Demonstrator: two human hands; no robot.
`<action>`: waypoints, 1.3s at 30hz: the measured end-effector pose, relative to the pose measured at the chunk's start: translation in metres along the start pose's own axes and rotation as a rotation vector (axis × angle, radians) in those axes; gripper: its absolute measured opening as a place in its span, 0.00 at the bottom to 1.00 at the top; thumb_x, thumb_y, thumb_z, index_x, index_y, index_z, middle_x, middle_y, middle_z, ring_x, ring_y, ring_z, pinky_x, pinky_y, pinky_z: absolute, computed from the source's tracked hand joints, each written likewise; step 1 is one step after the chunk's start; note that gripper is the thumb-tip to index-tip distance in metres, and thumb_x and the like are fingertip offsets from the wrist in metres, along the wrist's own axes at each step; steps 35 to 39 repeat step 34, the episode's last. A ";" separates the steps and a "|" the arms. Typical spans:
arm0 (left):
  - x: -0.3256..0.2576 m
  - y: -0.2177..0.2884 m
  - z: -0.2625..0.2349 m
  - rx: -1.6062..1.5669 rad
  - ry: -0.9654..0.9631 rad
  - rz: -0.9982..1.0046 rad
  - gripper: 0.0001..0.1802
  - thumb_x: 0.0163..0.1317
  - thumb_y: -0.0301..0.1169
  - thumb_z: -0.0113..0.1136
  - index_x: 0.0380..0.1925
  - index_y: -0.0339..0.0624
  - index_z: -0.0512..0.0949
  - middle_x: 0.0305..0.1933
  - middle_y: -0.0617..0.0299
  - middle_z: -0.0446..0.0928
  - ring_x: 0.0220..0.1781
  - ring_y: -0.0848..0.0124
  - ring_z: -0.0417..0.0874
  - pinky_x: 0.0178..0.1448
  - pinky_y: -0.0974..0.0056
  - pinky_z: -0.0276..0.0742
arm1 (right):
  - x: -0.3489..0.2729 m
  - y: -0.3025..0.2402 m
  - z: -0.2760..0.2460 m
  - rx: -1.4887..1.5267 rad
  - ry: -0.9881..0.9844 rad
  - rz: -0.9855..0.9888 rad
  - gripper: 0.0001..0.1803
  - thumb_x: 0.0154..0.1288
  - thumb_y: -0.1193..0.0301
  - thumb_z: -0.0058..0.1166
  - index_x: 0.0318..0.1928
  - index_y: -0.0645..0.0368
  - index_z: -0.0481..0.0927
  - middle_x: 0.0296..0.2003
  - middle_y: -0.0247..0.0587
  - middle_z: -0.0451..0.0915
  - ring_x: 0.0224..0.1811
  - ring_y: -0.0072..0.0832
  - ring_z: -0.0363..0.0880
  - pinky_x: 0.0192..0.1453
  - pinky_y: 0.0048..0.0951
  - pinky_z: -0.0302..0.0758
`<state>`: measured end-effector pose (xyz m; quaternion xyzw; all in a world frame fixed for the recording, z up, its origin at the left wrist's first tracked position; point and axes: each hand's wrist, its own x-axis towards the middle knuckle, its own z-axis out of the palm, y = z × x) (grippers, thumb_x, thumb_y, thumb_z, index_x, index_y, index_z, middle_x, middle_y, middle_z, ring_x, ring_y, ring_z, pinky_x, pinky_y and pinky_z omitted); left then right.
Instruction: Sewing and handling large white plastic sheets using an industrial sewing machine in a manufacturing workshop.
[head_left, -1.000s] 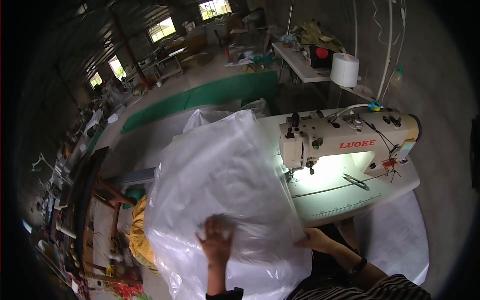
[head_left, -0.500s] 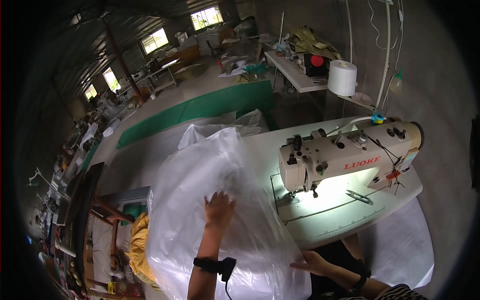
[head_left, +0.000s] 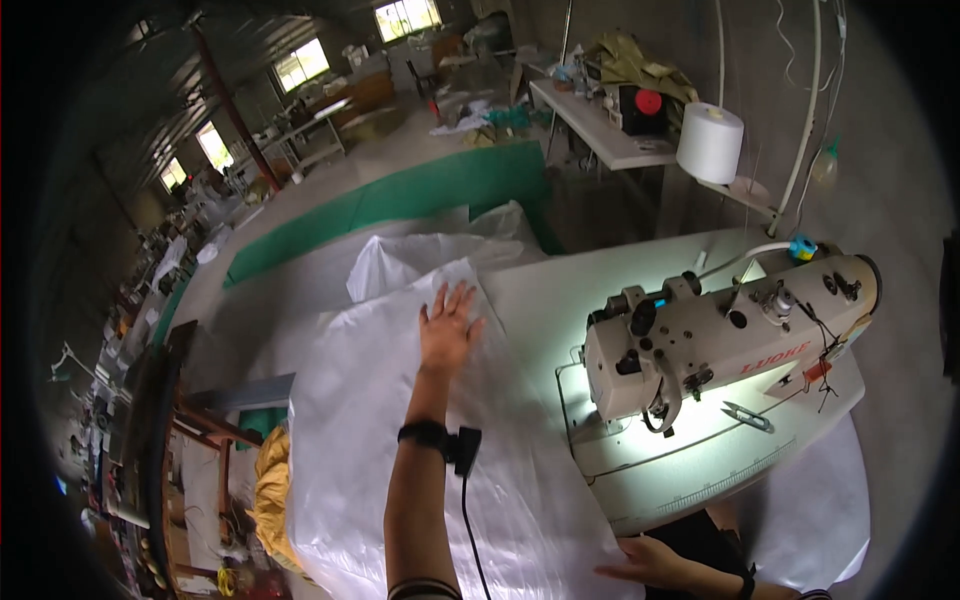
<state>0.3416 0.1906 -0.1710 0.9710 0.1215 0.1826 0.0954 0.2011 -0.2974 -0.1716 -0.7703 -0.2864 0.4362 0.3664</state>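
Note:
A large, wrinkled, translucent white plastic sheet [head_left: 375,400] lies spread across the left part of the sewing table. My left hand [head_left: 450,325] rests flat on its far part, fingers spread and holding nothing. At the near right edge of the sheet, my right hand [head_left: 650,562] grips the plastic, thumb on top and the other fingers partly hidden. To the right stands a white industrial sewing machine [head_left: 715,325], its lamp lighting the needle area. A pair of thread snips [head_left: 748,417] lies on the table beside the machine arm.
A white thread cone [head_left: 710,145] stands behind the machine near upright poles. Farther back is a side table [head_left: 610,130] bearing cloth and a dark box. Green material [head_left: 390,200] stretches beyond the sheet. Yellow fabric [head_left: 272,490] bunches by a wooden frame [head_left: 215,430] at the left.
My left hand has slid farther away over the sheet, whose far part now looks flatter. My right hand stays at the near right edge. The view has shifted slightly.

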 end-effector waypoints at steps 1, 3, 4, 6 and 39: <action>0.007 0.003 0.003 0.073 -0.031 -0.051 0.34 0.69 0.57 0.47 0.72 0.60 0.64 0.79 0.69 0.57 0.82 0.61 0.49 0.79 0.36 0.43 | -0.002 0.002 0.003 -0.076 0.008 -0.031 0.26 0.66 0.49 0.62 0.35 0.63 0.79 0.21 0.41 0.76 0.26 0.28 0.76 0.33 0.32 0.72; 0.012 0.017 0.006 0.144 -0.062 -0.106 0.35 0.69 0.58 0.47 0.72 0.60 0.63 0.79 0.69 0.56 0.82 0.59 0.49 0.79 0.35 0.42 | -0.004 0.009 0.007 -0.143 -0.057 0.017 0.26 0.67 0.48 0.59 0.39 0.63 0.82 0.27 0.48 0.82 0.32 0.36 0.82 0.39 0.35 0.76; 0.010 0.024 0.006 0.175 -0.107 -0.142 0.35 0.70 0.58 0.46 0.73 0.60 0.62 0.80 0.69 0.55 0.82 0.58 0.48 0.79 0.35 0.41 | -0.008 0.014 0.007 -0.077 -0.131 0.069 0.25 0.67 0.48 0.59 0.41 0.61 0.84 0.29 0.49 0.83 0.35 0.38 0.84 0.43 0.36 0.77; 0.002 0.046 0.011 0.178 -0.180 -0.175 0.35 0.71 0.58 0.45 0.74 0.61 0.61 0.80 0.69 0.53 0.82 0.56 0.47 0.79 0.34 0.40 | -0.027 0.027 -0.008 -0.096 -0.270 0.074 0.23 0.67 0.47 0.58 0.46 0.53 0.87 0.32 0.49 0.84 0.37 0.44 0.84 0.47 0.37 0.77; -0.147 0.181 -0.009 -0.749 0.148 -0.004 0.21 0.71 0.27 0.54 0.62 0.34 0.73 0.68 0.46 0.72 0.70 0.56 0.72 0.73 0.57 0.65 | -0.124 0.202 -0.103 -0.771 0.751 -0.109 0.25 0.53 0.58 0.67 0.51 0.49 0.80 0.41 0.46 0.80 0.45 0.42 0.81 0.49 0.46 0.76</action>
